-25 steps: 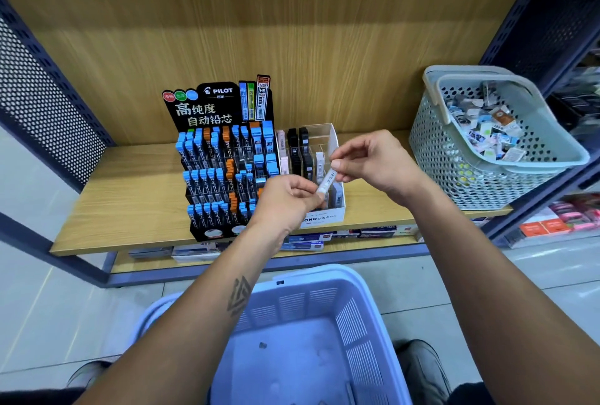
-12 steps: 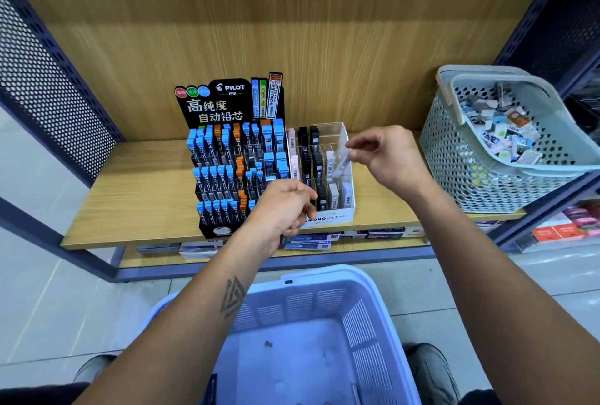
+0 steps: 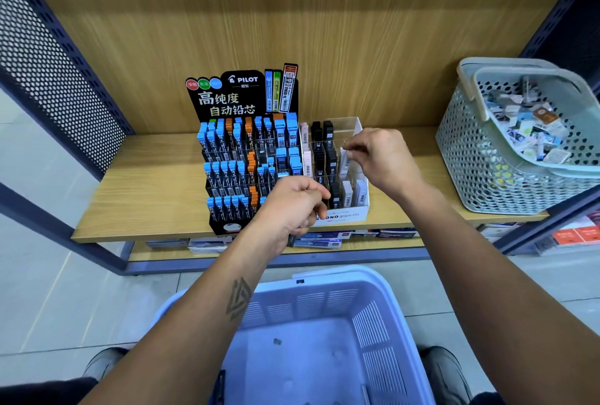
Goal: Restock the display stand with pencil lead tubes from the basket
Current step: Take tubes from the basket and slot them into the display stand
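A black Pilot display stand (image 3: 240,161) full of blue and orange lead tubes stands on the wooden shelf. A clear acrylic stand (image 3: 360,200) with black, pink and white tubes stands to its right. My right hand (image 3: 380,158) pinches the top of a white lead tube (image 3: 343,159) that stands upright in the clear stand's middle row. My left hand (image 3: 292,206) hovers in front of both stands with its fingers curled; a dark tube end (image 3: 290,240) sticks out below its palm. The pale blue basket (image 3: 367,317) lies below me, holding one small dark piece (image 3: 277,341).
A green perforated basket (image 3: 470,161) of small mixed packets sits on the shelf (image 3: 146,197) at the right. Flat packs lie on the lower shelf (image 3: 324,239) under the stands. Perforated metal panels flank the shelf on both sides. My shoes show beside the blue basket.
My right hand took the white tube from my left hand, carried it up to the clear stand and lowered it into a middle-row slot. My left hand dropped back slightly.
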Demonstrator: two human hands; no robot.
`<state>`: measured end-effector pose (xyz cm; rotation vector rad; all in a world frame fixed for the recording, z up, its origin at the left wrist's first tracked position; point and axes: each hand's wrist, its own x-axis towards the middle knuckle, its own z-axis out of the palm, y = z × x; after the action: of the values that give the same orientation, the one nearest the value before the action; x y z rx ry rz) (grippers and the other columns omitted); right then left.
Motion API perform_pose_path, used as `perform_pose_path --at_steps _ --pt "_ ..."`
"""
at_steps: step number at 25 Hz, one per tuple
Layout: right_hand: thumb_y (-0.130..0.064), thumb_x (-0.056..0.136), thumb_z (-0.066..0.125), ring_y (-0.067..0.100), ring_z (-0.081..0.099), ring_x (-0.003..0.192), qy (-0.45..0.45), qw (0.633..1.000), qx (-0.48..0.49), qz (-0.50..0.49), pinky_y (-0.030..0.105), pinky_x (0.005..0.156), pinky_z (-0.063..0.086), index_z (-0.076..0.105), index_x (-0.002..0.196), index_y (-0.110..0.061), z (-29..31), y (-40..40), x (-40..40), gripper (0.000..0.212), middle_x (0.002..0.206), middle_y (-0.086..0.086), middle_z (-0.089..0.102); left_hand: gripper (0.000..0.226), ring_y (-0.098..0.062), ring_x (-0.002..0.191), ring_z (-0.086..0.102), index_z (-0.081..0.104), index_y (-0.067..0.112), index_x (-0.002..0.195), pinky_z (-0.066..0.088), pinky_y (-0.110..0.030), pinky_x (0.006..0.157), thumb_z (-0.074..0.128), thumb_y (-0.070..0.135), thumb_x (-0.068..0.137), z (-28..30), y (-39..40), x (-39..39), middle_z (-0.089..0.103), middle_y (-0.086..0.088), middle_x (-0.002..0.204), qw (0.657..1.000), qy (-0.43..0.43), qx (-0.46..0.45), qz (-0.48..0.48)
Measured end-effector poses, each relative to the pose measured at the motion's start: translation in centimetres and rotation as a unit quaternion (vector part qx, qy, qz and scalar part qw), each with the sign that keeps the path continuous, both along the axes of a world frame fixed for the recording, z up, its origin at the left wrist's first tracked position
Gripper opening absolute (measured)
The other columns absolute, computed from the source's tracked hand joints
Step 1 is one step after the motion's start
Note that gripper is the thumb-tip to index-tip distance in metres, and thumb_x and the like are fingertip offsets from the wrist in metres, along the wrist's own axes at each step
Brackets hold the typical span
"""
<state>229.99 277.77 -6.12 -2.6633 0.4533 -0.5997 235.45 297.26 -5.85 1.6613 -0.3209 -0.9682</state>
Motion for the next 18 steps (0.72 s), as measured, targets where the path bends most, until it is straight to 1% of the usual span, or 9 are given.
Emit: perform_pose_path --at_steps 7,12,18 --pt "-0.007 0.091 0.069 0.028 0.068 0.092 -0.006 0.999 -0.047 0.019 0.042 0.084 0.056 0.077 0.104 -0.008 -0.18 0.11 0.44 0.016 0.098 0.007 0.072 0.023 -0.013 0.042 0.029 0.063 0.0 0.1 0.016 -0.022 0.04 0.042 -0.006 0.098 0.02 0.33 0.06 0.058 -0.013 0.066 1.0 -0.002 -0.005 -0.004" --pt "-0.006 0.09 0.07 0.027 0.067 0.093 0.007 0.998 -0.057 0.014 0.041 0.085 0.056 0.078 0.104 -0.01 0.27 -0.17 0.35 0.016 0.098 0.006 0.072 0.023 -0.013 0.043 0.03 0.064 0.0 0.099 0.016 -0.023 0.041 0.041 -0.005 0.098 0.26 0.64 0.17 0.059 -0.012 0.066 1.0 -0.004 -0.006 -0.004" --pt "-0.007 0.091 0.07 0.024 0.068 0.096 0.001 1.0 -0.026 0.014 0.042 0.089 0.055 0.078 0.105 -0.01 0.0 0.22 0.59 0.016 0.101 0.004 0.073 0.023 -0.013 0.042 0.03 0.064 0.0 0.098 0.017 -0.022 0.039 0.041 -0.005 0.098 0.58 0.88 0.15 0.059 -0.013 0.066 1.0 -0.004 -0.01 -0.004"
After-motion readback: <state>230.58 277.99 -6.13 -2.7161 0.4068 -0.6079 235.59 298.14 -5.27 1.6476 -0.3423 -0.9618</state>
